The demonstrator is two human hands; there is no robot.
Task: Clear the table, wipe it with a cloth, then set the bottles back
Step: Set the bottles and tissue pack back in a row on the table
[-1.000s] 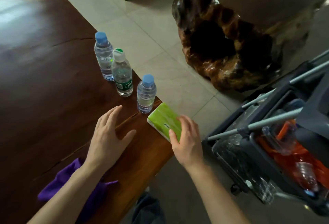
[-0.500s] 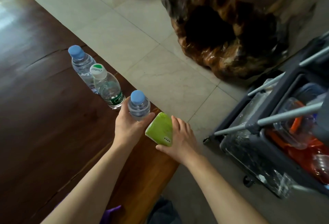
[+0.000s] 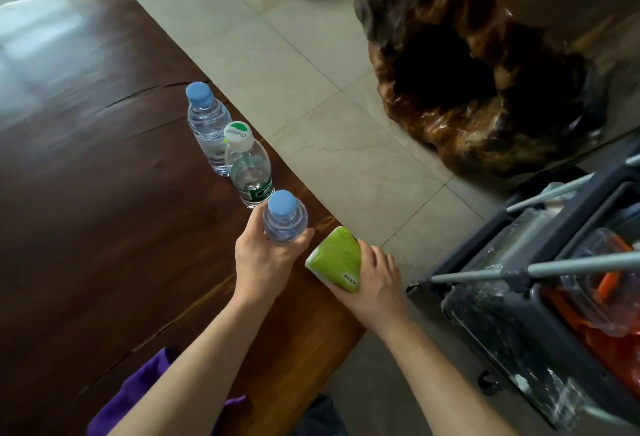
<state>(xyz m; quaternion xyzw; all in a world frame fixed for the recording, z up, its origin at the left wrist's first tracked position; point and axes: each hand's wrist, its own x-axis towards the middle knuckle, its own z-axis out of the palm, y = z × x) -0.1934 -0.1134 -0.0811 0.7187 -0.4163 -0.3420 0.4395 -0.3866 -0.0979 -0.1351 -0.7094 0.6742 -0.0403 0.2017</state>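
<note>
Three small water bottles stand in a row near the right edge of the dark wooden table (image 3: 86, 193). My left hand (image 3: 263, 259) grips the nearest blue-capped bottle (image 3: 284, 219) around its body. Behind it stand a white-capped bottle with a green label (image 3: 247, 167) and a second blue-capped bottle (image 3: 207, 124). My right hand (image 3: 372, 280) holds a green tissue pack (image 3: 337, 259) tilted at the table's edge. A purple cloth (image 3: 138, 394) lies on the near part of the table, partly hidden under my left forearm.
A dark cleaning cart (image 3: 540, 314) with grey rails, clear containers and orange items stands on the tiled floor to the right. A large glossy carved wood stump (image 3: 467, 65) sits on the floor beyond it.
My left hand moved from flat on the table to the nearest bottle and closed around it. My right hand has tipped the green pack up off the table edge.
</note>
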